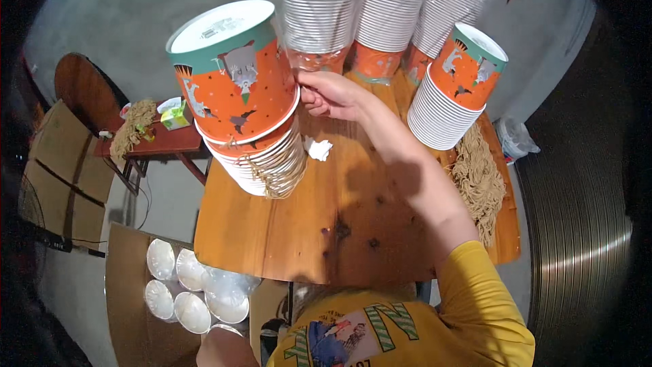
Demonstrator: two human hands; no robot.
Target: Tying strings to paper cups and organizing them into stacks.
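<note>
My right hand (pixel 329 95) reaches across the table with its fingers closed in a pinch against the right side of an upside-down orange paper bucket (pixel 231 88). What the fingertips pinch there is too small to make out. The bucket has a green band, a white base on top and grey cartoon figures. It sits on a leaning stack of nested buckets (pixel 238 173), whose twine handles (pixel 275 170) hang in loops over the white rims. A crumpled white tissue (pixel 318 149) lies beside the stack. My left hand does not show; only bare skin (pixel 227 348) appears at the lower edge.
Another inverted bucket stack (pixel 445 112) stands at the right, beside a heap of tan twine (pixel 479 183). Tall wrapped stacks (pixel 390 7) line the table's back. Below left, a cardboard box (pixel 125 285) holds white tubs. A red side bench (pixel 180 137) carries more twine.
</note>
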